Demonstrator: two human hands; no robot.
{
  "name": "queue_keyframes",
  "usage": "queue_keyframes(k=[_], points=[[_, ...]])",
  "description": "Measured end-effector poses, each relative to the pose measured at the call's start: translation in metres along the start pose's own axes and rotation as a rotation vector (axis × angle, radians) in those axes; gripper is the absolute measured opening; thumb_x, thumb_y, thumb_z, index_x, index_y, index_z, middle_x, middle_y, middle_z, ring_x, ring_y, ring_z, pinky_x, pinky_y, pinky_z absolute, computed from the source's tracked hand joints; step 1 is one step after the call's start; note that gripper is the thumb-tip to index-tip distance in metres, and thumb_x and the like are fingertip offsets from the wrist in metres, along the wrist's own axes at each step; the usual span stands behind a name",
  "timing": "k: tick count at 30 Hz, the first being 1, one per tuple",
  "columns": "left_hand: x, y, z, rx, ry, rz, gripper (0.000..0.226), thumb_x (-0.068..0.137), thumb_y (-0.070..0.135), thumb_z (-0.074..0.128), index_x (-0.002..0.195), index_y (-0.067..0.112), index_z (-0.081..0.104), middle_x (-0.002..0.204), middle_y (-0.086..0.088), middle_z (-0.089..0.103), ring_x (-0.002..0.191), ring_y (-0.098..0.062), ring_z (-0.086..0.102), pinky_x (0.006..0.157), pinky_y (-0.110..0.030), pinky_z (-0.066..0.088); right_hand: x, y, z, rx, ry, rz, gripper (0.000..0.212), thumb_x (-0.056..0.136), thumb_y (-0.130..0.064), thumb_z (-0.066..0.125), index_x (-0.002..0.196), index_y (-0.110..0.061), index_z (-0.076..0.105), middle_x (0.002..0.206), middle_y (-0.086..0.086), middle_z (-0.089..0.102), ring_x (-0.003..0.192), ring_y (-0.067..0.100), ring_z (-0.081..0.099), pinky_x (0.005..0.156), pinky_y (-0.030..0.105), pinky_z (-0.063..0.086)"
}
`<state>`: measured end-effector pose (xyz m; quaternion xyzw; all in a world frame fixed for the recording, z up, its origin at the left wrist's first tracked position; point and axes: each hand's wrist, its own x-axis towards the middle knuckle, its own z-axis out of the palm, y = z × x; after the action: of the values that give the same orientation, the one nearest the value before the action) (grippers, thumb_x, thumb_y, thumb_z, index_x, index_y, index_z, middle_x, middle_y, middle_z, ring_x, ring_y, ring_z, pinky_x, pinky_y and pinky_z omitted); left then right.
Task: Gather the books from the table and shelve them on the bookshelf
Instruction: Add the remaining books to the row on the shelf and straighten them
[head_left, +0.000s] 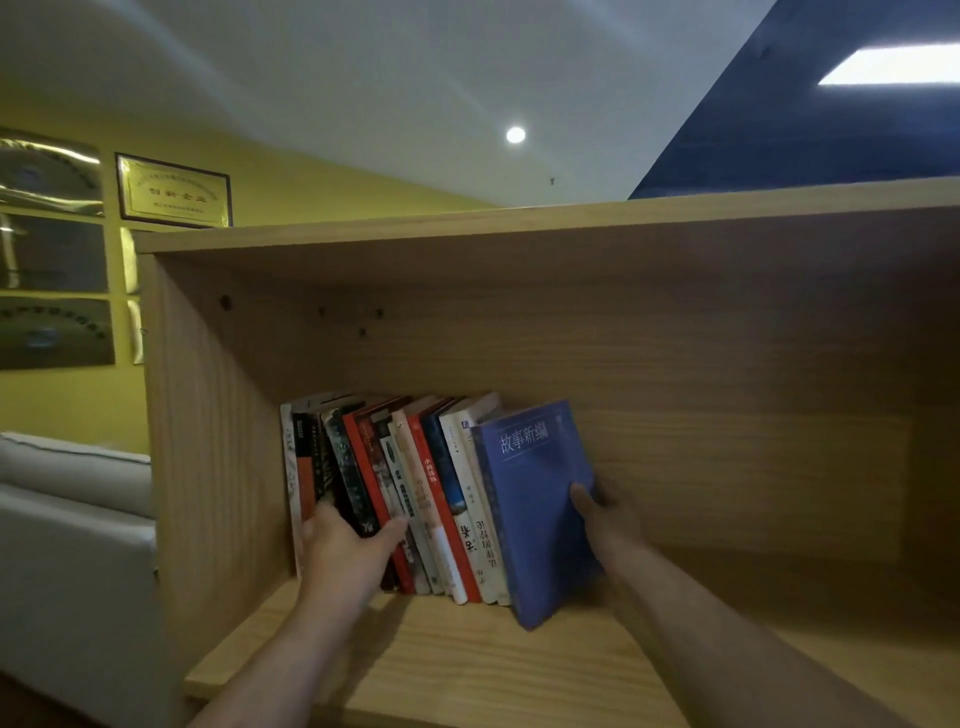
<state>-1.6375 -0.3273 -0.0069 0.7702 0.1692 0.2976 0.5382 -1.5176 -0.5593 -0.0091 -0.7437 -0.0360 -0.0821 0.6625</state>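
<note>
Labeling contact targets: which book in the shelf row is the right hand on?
The blue book at the row's right end, front cover showing; right hand grips its edge. The left hand presses the dark spines at the other end.

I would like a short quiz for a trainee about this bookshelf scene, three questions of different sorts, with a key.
1. True or false: the blue book stands at the right end of the row of books.
2. Which hand holds the blue book? A) left hand B) right hand
3. Fill in: the row of books leans toward the ___ wall of the bookshelf.

Key:
1. True.
2. B; its thumb lies on the front cover.
3. Left; the left hand rests against the spines near that end.
</note>
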Motion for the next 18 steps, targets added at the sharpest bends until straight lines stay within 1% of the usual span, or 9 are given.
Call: queue_keyframes(k=[1, 3, 5, 7, 9, 11, 13, 15, 18], points=[[0.005, 0.000, 0.001, -0.041, -0.025, -0.021, 0.070, 0.083, 0.029, 0.079, 0.140, 0.016, 0.040, 0.131, -0.004, 0.054, 0.126, -0.027, 0.053, 0.106, -0.048, 0.046, 0.003, 0.006, 0.009, -0.041, -0.023, -0.005, 0.030, 0.103, -0.028, 0.056, 0.126, -0.011, 0.063, 0.120, 0.009, 0.067, 0.108, 0.028, 0.062, 0.082, 0.032, 0.045], [0.011, 0.000, 0.006, -0.097, -0.057, -0.034, 0.074, 0.083, 0.026, 0.079, 0.142, 0.014, 0.036, 0.119, 0.000, 0.056, 0.121, -0.025, 0.056, 0.105, -0.044, 0.045, 0.007, 0.017, 0.025, -0.313, 0.021, -0.025, 0.049, 0.096, -0.054, 0.058, 0.132, -0.020, 0.060, 0.129, 0.009, 0.062, 0.120, 0.031, 0.060, 0.092, 0.036, 0.048], [0.014, 0.000, 0.014, -0.129, -0.056, -0.023, 0.077, 0.083, 0.024, 0.080, 0.142, 0.013, 0.032, 0.115, 0.003, 0.054, 0.115, -0.022, 0.056, 0.102, -0.041, 0.045, 0.008, 0.018, 0.034, -0.488, 0.120, -0.043, 0.056, 0.092, -0.064, 0.055, 0.125, -0.019, 0.060, 0.127, 0.010, 0.062, 0.115, 0.029, 0.060, 0.096, 0.039, 0.049], [0.015, -0.001, 0.020, -0.159, -0.051, -0.026, 0.079, 0.083, 0.021, 0.079, 0.144, 0.013, 0.029, 0.119, 0.002, 0.053, 0.110, -0.017, 0.052, 0.099, -0.038, 0.045, 0.002, 0.015, 0.035, -0.441, 0.022, -0.045, 0.041, 0.099, -0.059, 0.046, 0.109, -0.021, 0.059, 0.113, 0.005, 0.069, 0.097, 0.022, 0.064, 0.089, 0.040, 0.052], [0.017, -0.002, 0.021, -0.163, -0.039, -0.031, 0.081, 0.083, 0.019, 0.079, 0.146, 0.014, 0.028, 0.122, 0.003, 0.052, 0.115, -0.018, 0.052, 0.102, -0.040, 0.043, -0.009, 0.013, 0.030, -0.362, -0.132, -0.024, 0.035, 0.101, -0.061, 0.039, 0.106, -0.033, 0.060, 0.105, -0.006, 0.072, 0.091, 0.012, 0.066, 0.080, 0.036, 0.053], [0.022, -0.002, 0.020, -0.186, -0.048, -0.045, 0.083, 0.080, 0.017, 0.081, 0.147, 0.019, 0.031, 0.122, 0.005, 0.056, 0.124, -0.022, 0.054, 0.106, -0.044, 0.041, -0.017, 0.015, 0.022, -0.243, -0.275, -0.004, 0.034, 0.097, -0.067, 0.042, 0.111, -0.044, 0.062, 0.105, -0.014, 0.074, 0.096, 0.009, 0.069, 0.087, 0.035, 0.055], [0.023, 0.000, 0.019, -0.230, -0.058, -0.072, 0.086, 0.077, 0.017, 0.084, 0.147, 0.021, 0.033, 0.113, 0.009, 0.058, 0.119, -0.021, 0.056, 0.104, -0.045, 0.041, -0.018, 0.017, 0.019, -0.238, -0.336, -0.012, 0.040, 0.095, -0.070, 0.040, 0.121, -0.047, 0.060, 0.108, -0.015, 0.074, 0.101, 0.009, 0.070, 0.095, 0.037, 0.055], [0.023, 0.003, 0.020, -0.236, -0.061, -0.076, 0.089, 0.076, 0.017, 0.084, 0.148, 0.020, 0.031, 0.106, 0.011, 0.056, 0.110, -0.016, 0.054, 0.103, -0.045, 0.042, -0.018, 0.015, 0.022, -0.227, -0.365, -0.018, 0.044, 0.096, -0.070, 0.034, 0.128, -0.048, 0.055, 0.107, -0.015, 0.072, 0.098, 0.007, 0.068, 0.086, 0.031, 0.055], [0.025, 0.003, 0.025, -0.185, -0.039, -0.073, 0.093, 0.074, 0.015, 0.086, 0.146, 0.018, 0.028, 0.117, 0.002, 0.057, 0.117, -0.021, 0.057, 0.103, -0.046, 0.045, -0.020, 0.016, 0.029, -0.170, -0.389, 0.005, 0.051, 0.097, -0.070, 0.028, 0.140, -0.050, 0.046, 0.106, -0.018, 0.068, 0.095, 0.002, 0.065, 0.072, 0.022, 0.048]])
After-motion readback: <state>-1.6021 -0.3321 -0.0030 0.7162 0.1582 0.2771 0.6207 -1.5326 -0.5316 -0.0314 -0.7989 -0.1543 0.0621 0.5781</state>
